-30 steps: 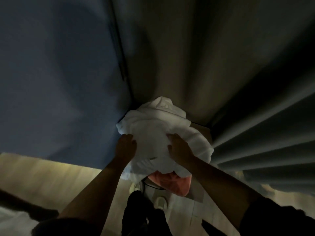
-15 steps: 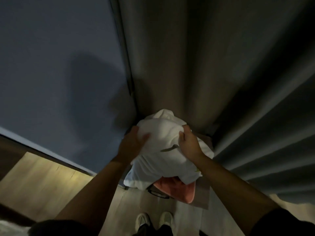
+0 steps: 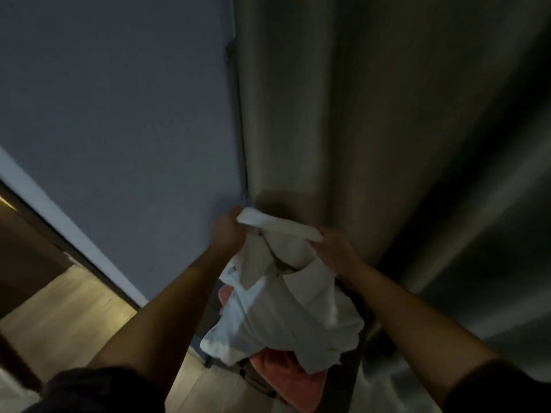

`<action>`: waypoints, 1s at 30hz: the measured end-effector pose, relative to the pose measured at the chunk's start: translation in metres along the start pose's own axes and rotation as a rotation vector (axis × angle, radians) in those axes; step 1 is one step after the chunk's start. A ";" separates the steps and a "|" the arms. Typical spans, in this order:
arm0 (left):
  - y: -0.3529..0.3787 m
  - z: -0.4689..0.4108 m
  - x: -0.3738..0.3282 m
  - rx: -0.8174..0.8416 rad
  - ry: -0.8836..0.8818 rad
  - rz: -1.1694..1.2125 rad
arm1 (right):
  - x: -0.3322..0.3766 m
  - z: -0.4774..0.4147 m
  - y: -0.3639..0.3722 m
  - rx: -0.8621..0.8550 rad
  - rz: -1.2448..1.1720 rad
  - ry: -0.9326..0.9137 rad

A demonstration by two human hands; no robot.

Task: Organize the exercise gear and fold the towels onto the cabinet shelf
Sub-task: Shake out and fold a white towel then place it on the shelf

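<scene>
The wooden floor point(image 3: 74, 317) runs pale and plank-grained along the foot of the grey wall, lit warm at the lower left and dim elsewhere. Down low in the middle, beneath the hanging white cloth, a pinkish-orange cloth point(image 3: 286, 380) lies bunched on something dark; whether that support is a low stand or a bag cannot be told in this light. A dark baseboard point(image 3: 89, 263) edges the floor where it meets the wall.
</scene>
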State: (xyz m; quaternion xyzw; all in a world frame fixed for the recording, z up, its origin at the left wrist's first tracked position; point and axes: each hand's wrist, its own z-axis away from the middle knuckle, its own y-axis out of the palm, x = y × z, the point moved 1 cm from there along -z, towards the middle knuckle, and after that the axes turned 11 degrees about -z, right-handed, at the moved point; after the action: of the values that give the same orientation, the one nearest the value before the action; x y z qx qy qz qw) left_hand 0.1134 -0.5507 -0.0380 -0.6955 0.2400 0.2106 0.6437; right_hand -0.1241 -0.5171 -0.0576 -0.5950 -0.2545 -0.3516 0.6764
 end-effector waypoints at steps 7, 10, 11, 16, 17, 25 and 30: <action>-0.078 0.000 -0.096 -0.302 -0.064 0.373 | 0.099 -0.014 -0.083 -0.099 -0.471 -0.289; -0.122 0.001 -0.133 -0.388 0.016 0.405 | 0.146 -0.004 -0.119 -0.078 -0.628 -0.333; -0.136 0.002 -0.146 -0.411 0.027 0.418 | 0.161 -0.001 -0.131 -0.073 -0.668 -0.352; -0.205 0.011 -0.210 -0.523 0.102 0.455 | 0.233 0.021 -0.188 -0.102 -0.830 -0.454; -0.218 0.014 -0.222 -0.547 0.124 0.459 | 0.246 0.026 -0.198 -0.107 -0.854 -0.473; -0.315 0.037 -0.307 -0.677 0.259 0.636 | 0.349 0.074 -0.274 -0.094 -1.018 -0.701; -0.367 0.051 -0.335 -0.742 0.308 0.665 | 0.390 0.098 -0.303 -0.102 -0.999 -0.837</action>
State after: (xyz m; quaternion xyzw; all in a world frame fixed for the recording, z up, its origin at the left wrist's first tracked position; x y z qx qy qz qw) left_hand 0.0698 -0.4579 0.4510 -0.7859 0.4493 0.3696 0.2095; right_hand -0.1096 -0.5013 0.4449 -0.5231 -0.7253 -0.3739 0.2462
